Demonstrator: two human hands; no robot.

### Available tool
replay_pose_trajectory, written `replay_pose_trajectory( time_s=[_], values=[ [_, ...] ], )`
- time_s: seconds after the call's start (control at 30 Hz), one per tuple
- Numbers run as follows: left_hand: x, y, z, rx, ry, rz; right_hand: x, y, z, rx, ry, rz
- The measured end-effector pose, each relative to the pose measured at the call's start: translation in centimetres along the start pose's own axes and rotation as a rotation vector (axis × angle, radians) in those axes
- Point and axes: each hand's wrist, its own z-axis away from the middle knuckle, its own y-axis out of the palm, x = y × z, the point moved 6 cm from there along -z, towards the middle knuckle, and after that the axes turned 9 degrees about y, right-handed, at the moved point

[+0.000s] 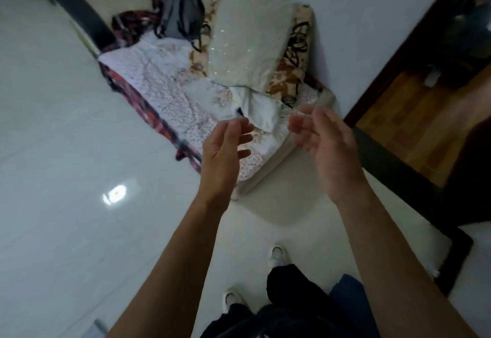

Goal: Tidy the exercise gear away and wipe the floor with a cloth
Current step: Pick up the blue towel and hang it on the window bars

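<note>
The white tiled floor (66,125) takes most of the view, glossy, with one bright reflection of a lamp on it. Against the wall lies a low mattress (170,82) with a flowered sheet; on it rest a large pale pillow (247,40), a brown patterned blanket (295,66), a grey backpack (180,11) and, at the near end, a crumpled white cloth (261,112). At the right stands a dark door frame (398,77) with a wooden floor behind it.

Both arms are raised in front of the person. The left hand (225,149) is empty, its fingers loosely spread and a little curled. The right hand (321,143) is blurred; its fingers look apart, and I see nothing in it. No exercise gear is clearly visible. The white cloth, which is perhaps the one for wiping, lies on the mattress just beyond the fingertips, not touched.

I judge the next step is to take this cloth. The risk is to drag the sheet together with it, because they lie crumpled together. The shiny floor may also be slippery for the white shoes (279,255). The mattress corner stands between the feet and the cloth, so the person must lean over it.
</note>
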Motion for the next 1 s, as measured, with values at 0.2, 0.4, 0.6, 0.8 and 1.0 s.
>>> replay_pose_trajectory(
  time_s=[0.2,0.4,0.6,0.8,1.0],
  values=[
    [-2.6,-12.8,0.1,-0.307,0.019,-0.053,1.1,14.5,-0.9,0.305,-0.002,0.032],
    [-3.7,-23.5,-0.3,-0.594,0.013,-0.123,1.1,27.9,-2.6,0.568,0.025,0.095],
    [-5.0,-31.7,-2.7,-0.875,0.001,-0.156,0.2,39.8,-5.6,0.806,0.087,0.127],
    [-7.8,-37.3,-4.6,-1.077,0.051,-0.182,2.4,49.6,-7.9,1.009,0.076,0.139],
    [-9.0,-42.9,-2.9,-1.279,0.076,-0.170,3.5,57.8,-6.9,1.169,0.088,0.150]
  ],
)
